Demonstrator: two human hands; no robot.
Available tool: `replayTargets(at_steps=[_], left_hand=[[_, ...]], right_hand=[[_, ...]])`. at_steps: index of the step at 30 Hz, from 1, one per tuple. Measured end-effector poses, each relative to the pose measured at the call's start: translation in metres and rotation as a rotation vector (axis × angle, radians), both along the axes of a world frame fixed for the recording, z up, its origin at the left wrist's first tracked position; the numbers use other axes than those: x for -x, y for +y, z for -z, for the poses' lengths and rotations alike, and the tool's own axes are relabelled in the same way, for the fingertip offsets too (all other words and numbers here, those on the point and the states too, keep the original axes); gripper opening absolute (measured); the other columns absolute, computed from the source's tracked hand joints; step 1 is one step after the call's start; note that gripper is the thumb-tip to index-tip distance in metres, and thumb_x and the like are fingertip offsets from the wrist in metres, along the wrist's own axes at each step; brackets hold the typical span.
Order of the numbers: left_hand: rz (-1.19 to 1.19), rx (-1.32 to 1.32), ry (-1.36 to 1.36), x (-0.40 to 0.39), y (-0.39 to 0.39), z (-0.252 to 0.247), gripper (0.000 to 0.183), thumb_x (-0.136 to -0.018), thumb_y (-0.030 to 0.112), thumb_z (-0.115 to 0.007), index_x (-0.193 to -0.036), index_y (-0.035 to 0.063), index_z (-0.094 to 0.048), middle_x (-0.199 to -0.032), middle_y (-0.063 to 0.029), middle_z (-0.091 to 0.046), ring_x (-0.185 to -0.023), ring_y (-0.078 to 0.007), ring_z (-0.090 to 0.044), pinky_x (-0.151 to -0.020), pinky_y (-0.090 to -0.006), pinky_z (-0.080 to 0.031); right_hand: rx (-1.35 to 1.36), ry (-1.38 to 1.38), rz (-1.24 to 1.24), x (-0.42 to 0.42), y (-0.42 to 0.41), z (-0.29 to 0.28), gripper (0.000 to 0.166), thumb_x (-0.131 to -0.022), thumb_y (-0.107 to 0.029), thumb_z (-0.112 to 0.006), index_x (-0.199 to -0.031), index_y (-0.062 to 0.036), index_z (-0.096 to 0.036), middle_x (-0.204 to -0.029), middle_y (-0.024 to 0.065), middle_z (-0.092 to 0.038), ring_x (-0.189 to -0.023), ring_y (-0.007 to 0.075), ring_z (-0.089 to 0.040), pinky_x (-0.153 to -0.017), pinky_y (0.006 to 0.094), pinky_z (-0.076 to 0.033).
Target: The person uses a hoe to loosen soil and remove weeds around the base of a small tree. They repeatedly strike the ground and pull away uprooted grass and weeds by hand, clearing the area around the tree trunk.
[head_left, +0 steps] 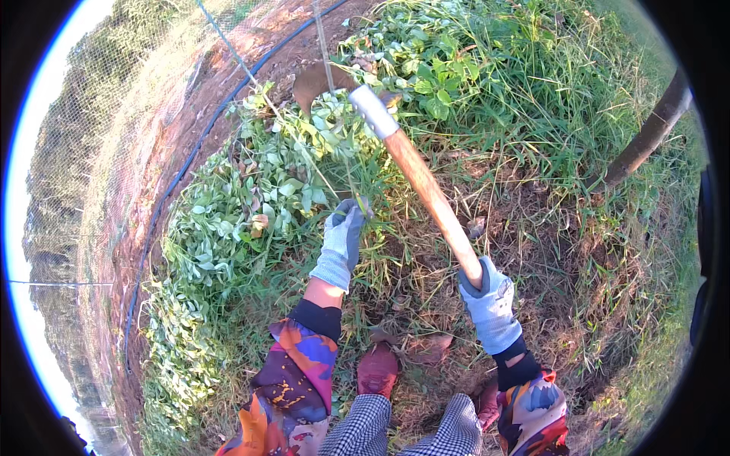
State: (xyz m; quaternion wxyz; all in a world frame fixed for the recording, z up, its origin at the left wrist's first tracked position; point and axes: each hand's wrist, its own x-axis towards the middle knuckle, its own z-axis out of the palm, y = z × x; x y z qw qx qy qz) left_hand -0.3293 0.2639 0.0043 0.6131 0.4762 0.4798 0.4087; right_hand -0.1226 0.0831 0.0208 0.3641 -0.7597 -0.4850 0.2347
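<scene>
My right hand (489,305), in a pale grey-blue work glove, grips the lower end of a sickle's wooden handle (430,196). A bright metal collar (373,111) joins the handle to a brownish curved blade (319,85), which reaches left over the leaves. My left hand (344,231), gloved alike, has its fingers closed around some green grass blades (365,211) at the edge of the leafy plants (279,182). A thin taut cord (299,142) slants down to just behind the left fingertips; whether the hand touches it I cannot tell.
Dark red shoes (377,367) stand on soil strewn with cut grass. A blue hose (188,165) curves along the bed's left side, with netting (142,114) beyond. Another string (323,45) hangs near the blade. A thick post or trunk (650,139) leans at the right among tall grass (547,85).
</scene>
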Motion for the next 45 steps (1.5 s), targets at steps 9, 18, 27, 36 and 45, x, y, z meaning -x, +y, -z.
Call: replayTargets(at_steps=[9, 18, 27, 36, 45], left_hand=[[0.002, 0.121, -0.053, 0.011, -0.002, -0.011, 0.024, -0.084, 0.023, -0.061, -0.095, 0.0016, -0.056, -0.085, -0.0037, -0.06, -0.081, -0.0123, -0.056, -0.074, -0.0228, -0.043], [-0.039, 0.117, -0.017, 0.024, -0.007, -0.014, 0.023, -0.083, 0.028, -0.061, -0.085, 0.0051, -0.055, -0.079, -0.0011, -0.056, -0.077, -0.0116, -0.051, -0.074, -0.0254, -0.039], [-0.098, -0.035, -0.121, -0.009, -0.015, 0.02, 0.017, -0.081, 0.003, -0.06, -0.097, 0.0042, -0.053, -0.086, -0.0038, -0.061, -0.073, -0.0089, -0.056, -0.062, -0.0203, -0.045], [-0.119, -0.053, -0.079, -0.023, -0.018, 0.012, 0.022, -0.077, -0.001, -0.059, -0.098, 0.0044, -0.055, -0.084, 0.0004, -0.057, -0.071, -0.0055, -0.051, -0.062, -0.0174, -0.04], [-0.239, -0.521, 0.356, -0.037, -0.003, 0.006, 0.053, -0.076, -0.006, -0.06, -0.123, 0.0063, -0.041, -0.109, -0.0065, -0.049, -0.096, -0.0144, -0.051, -0.076, -0.0215, -0.047]], right_hand=[[0.464, -0.209, -0.023, -0.019, -0.131, 0.033, 0.027, -0.068, -0.024, -0.067, -0.087, -0.0095, -0.055, -0.068, 0.0126, -0.06, -0.063, 0.0325, -0.06, -0.056, 0.0395, -0.046], [0.448, -0.127, 0.047, -0.007, -0.14, 0.013, 0.03, -0.066, -0.026, -0.069, -0.081, -0.0067, -0.052, -0.064, 0.0138, -0.058, -0.061, 0.0324, -0.059, -0.055, 0.0397, -0.046], [0.359, 0.3, 0.191, -0.014, -0.131, -0.013, 0.023, -0.068, -0.021, -0.069, -0.074, -0.0062, -0.052, -0.053, 0.0107, -0.053, -0.046, 0.0246, -0.052, -0.047, 0.0337, -0.043], [0.086, -0.325, -0.288, -0.06, 0.014, -0.024, 0.026, -0.066, -0.021, -0.07, -0.08, -0.0079, -0.053, -0.065, 0.0144, -0.058, -0.062, 0.0353, -0.057, -0.054, 0.039, -0.044], [0.378, -0.894, -0.396, -0.087, 0.087, -0.09, 0.03, -0.066, -0.021, -0.066, -0.088, -0.0101, -0.05, -0.08, 0.011, -0.059, -0.075, 0.0314, -0.06, -0.064, 0.0405, -0.047]])
